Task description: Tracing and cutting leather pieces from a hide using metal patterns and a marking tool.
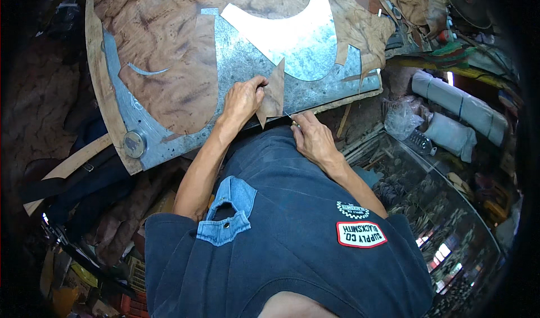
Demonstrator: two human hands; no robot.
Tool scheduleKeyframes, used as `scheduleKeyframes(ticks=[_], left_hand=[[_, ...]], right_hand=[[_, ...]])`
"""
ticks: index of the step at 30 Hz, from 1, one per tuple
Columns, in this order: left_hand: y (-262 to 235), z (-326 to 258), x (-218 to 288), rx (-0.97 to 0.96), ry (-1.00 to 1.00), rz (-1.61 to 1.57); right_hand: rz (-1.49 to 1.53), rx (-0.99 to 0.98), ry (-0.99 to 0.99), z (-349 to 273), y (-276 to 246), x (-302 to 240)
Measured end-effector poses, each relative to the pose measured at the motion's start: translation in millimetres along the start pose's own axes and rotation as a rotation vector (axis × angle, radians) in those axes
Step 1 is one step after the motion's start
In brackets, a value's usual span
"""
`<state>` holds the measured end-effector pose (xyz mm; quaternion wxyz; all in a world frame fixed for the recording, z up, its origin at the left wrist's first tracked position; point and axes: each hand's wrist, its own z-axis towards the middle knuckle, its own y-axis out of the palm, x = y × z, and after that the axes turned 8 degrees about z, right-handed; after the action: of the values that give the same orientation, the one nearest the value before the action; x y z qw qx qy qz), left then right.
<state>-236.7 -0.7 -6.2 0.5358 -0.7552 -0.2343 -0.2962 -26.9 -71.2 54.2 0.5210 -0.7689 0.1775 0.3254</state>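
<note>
Your left hand [243, 100]: fingers pinched shut on the upper edge of a small brown leather piece [273, 95], a pointed, roughly arrow-shaped offcut held upright at the near edge of the metal sheet [236, 65]. Your right hand [312, 138]: closed around a thin blade [288, 115], whose narrow tip reaches toward the lower point of the leather piece; whether the tip touches the leather cannot be told. Your two hands sit close together, apart only by the width of the piece. Metal sheet: grey, mottled, lying flat over a wooden board [97, 76] that shows as a pale rim along its left and near edges. Large leather hide [169, 37]: brown with a cloudy grain, spread over the far and left part of the sheet, with curved cut-outs showing bare metal through it. Pale template [292, 28]: light-coloured, with a scooped far edge, resting on the sheet just beyond the leather piece. Round metal weight [135, 143]: on the sheet's near left corner, well apart from both hands. Glass display case [427, 205]: to your right, below the board. Grey rolls [455, 107]: stacked beyond the case.
</note>
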Motion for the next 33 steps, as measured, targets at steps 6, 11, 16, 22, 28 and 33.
scheduleKeyframes(ticks=[6,11,16,22,28,33], left_hand=[[-8.3,2.0,3.5,-0.039,0.117,-0.074],[-16.4,5.7,33.8,-0.218,0.13,-0.405],[-14.1,18.1,80.9,-0.185,0.292,-0.482],[-20.4,28.2,95.7,-0.099,0.283,-0.389],[-21.9,75.3,56.4,0.353,0.434,0.185],[-28.5,133.8,34.6,0.509,0.379,0.383]], right_hand=[[0.129,0.093,-0.021,-6.7,-23.8,4.9],[0.357,0.349,-0.019,23.2,-42.1,0.6],[0.977,0.132,0.37,24.6,-61.9,14.7],[1.134,0.385,0.512,-18.2,-83.9,61.2],[0.494,0.762,0.898,-135.9,-95.0,173.0],[1.133,1.025,0.875,-96.9,-127.1,195.0]])
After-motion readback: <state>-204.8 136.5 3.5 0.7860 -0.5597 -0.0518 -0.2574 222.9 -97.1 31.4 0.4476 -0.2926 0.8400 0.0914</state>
